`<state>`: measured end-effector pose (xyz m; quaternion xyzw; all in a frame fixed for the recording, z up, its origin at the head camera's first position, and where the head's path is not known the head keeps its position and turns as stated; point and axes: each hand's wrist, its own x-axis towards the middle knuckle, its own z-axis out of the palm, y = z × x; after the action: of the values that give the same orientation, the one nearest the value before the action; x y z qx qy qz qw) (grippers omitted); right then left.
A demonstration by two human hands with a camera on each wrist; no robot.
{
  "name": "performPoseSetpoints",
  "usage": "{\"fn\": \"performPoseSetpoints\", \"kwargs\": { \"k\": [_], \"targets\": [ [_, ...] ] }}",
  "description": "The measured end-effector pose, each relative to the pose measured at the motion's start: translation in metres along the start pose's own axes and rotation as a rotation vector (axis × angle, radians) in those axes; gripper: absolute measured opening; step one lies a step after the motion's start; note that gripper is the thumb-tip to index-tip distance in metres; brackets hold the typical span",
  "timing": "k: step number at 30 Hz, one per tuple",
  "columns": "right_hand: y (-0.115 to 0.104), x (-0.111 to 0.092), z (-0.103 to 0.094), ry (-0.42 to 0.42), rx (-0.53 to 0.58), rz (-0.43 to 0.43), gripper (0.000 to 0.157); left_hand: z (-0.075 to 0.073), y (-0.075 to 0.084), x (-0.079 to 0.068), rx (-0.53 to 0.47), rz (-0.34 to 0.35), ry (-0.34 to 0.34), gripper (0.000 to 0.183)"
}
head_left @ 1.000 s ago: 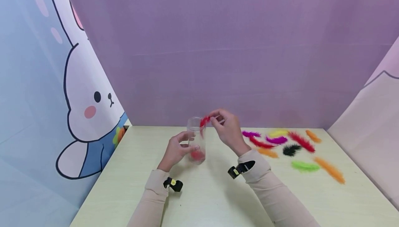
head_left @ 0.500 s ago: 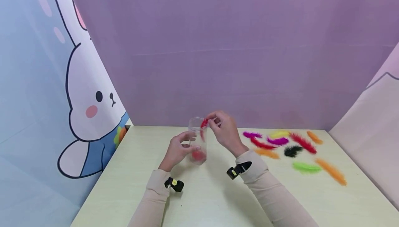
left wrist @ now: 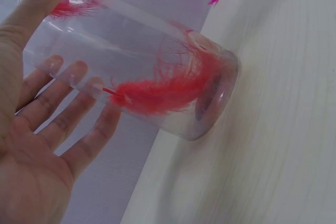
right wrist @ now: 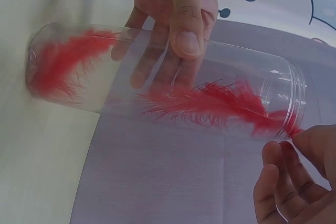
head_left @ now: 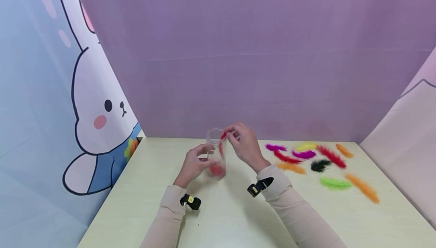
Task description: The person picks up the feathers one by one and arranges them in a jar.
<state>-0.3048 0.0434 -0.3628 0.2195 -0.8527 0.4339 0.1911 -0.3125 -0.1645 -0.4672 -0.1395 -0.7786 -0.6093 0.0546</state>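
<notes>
A clear plastic jar (head_left: 216,153) stands on the table, and my left hand (head_left: 194,164) grips its side, thumb on the near wall and fingers round the back. At the jar's bottom lies one red feather (left wrist: 163,90). A second red feather (right wrist: 210,103) hangs through the open mouth, mostly inside along the wall. My right hand (head_left: 246,144) pinches this feather's end between thumb and forefinger at the rim, as the right wrist view also shows.
Loose feathers lie at the table's right: magenta (head_left: 304,154), red (head_left: 331,156), black (head_left: 320,165), lime green (head_left: 335,183), orange (head_left: 362,188) and yellow (head_left: 305,147) among them. A purple cloth (head_left: 252,58) hangs behind the table (head_left: 221,217).
My right hand has come down slightly towards the rim, and the pinched red feather has slid deeper into the jar. My left hand keeps its grip in place.
</notes>
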Motion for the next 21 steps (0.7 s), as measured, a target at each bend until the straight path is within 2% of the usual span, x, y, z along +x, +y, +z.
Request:
{"fn": "performPoseSetpoints", "kwargs": {
  "k": [12,21],
  "targets": [
    [0.0012,-0.0026,0.0015,-0.008,-0.018,-0.008,0.014,0.0002,-0.0013,0.0017,-0.005,-0.001,0.006,0.053],
    [0.0037,-0.0051,0.0031,-0.005,0.011,0.007,0.014,-0.0006,-0.0011,0.0014,0.009,-0.011,-0.001,0.054]
  ]
}}
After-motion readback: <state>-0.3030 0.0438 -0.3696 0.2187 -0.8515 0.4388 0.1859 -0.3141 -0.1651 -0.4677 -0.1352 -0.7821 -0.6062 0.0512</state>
